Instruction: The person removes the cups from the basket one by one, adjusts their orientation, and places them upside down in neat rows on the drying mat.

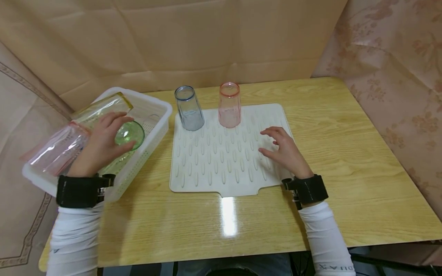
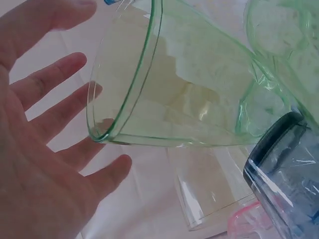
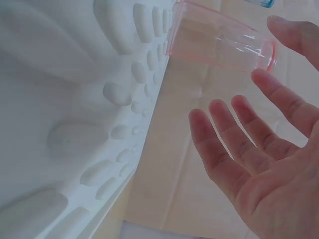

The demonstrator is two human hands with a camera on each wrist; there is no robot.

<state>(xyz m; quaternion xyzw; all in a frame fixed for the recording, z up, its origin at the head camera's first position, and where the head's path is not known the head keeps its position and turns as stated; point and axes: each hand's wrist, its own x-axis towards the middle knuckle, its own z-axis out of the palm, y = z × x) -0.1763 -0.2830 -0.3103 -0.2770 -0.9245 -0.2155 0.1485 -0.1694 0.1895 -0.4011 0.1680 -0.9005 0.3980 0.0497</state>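
Note:
My left hand (image 1: 98,149) reaches over a white plastic basket (image 1: 161,109) at the left, its fingers spread around the rim end of a clear green tumbler (image 1: 132,133). In the left wrist view the thumb and fingers stand around that green tumbler (image 2: 179,94) without curling tightly on it. Above the right part of a white ridged drying mat (image 1: 221,168), my right hand (image 1: 288,153) hovers with loosely bent fingers and holds nothing. A blue tumbler (image 1: 190,111) and a pink tumbler (image 1: 229,109) stand upside down along the mat's back edge.
A pink tumbler (image 1: 58,151) and a yellow tumbler (image 1: 110,104) lie in the basket; a dark-rimmed blue tumbler (image 2: 294,174) shows there in the left wrist view. Basket and mat share a wooden table (image 1: 338,153). Beige cloth (image 1: 221,38) hangs behind.

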